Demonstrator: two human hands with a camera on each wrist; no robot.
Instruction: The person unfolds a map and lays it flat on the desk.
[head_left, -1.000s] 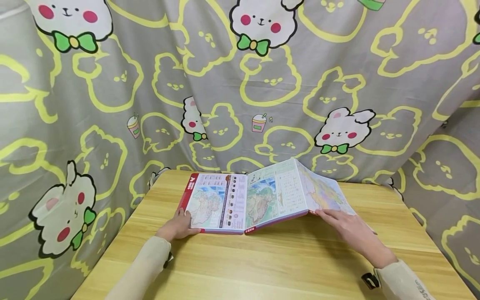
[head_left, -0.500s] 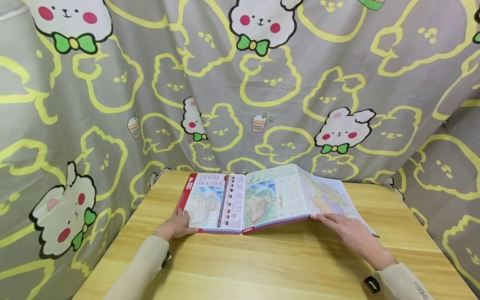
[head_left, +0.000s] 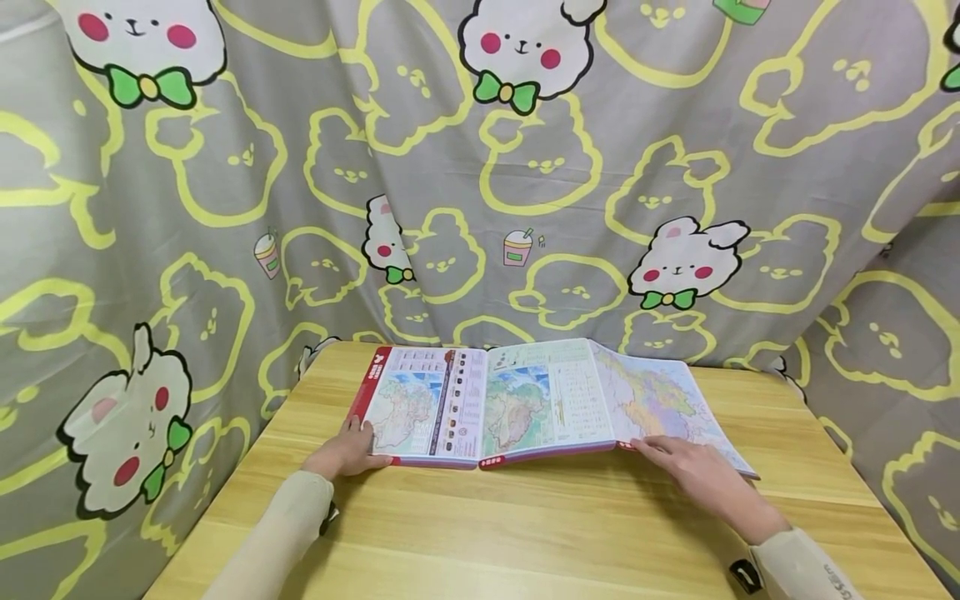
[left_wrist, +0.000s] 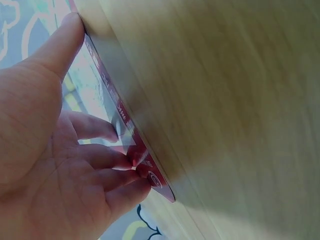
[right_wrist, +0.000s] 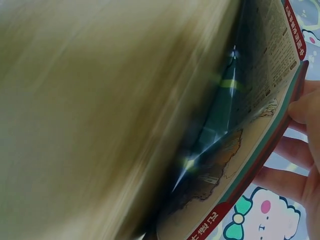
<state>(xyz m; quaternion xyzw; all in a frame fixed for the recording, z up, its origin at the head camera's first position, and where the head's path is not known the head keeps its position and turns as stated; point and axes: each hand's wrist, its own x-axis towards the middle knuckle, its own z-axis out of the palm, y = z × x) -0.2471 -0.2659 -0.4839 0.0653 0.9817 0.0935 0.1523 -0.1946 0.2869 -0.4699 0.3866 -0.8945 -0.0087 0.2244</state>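
Note:
A folding map [head_left: 517, 408] with several printed panels lies opened across the far part of the wooden table. Its left panel is flat, while the fold between the middle and right panels stands a little raised. My left hand [head_left: 341, 450] holds the map's near left corner; in the left wrist view the thumb reaches the near edge and the fingers bend against the red-bordered side. My right hand [head_left: 701, 479] pinches the near edge by the raised fold. The right wrist view shows the map's printed underside [right_wrist: 262, 107] lifted off the table, with thumb and fingers [right_wrist: 287, 182] at its edge.
The wooden table [head_left: 480, 533] spreads out in front of the map. A grey curtain [head_left: 450, 183] with rabbit and yellow outline prints hangs right behind the map and along both sides. Dark straps [head_left: 745, 575] sit at the wrists.
The raised fold has come down and the right panel lies flatter. The middle panel has spread, and the map's left part has shifted slightly left along with my left hand.

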